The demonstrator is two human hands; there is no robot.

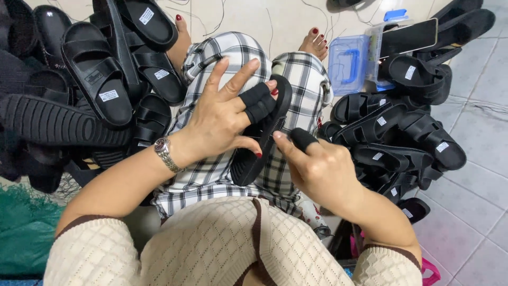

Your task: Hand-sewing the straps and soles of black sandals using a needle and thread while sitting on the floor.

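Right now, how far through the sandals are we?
Done cannot be told apart from undone: black sandals are heaped on the person's left and on the right, many with white tags. In hand: the left hand grips one black sandal over the lap, while the right hand, a black cover on its forefinger, works at its edge. Which pile remains is unclear.
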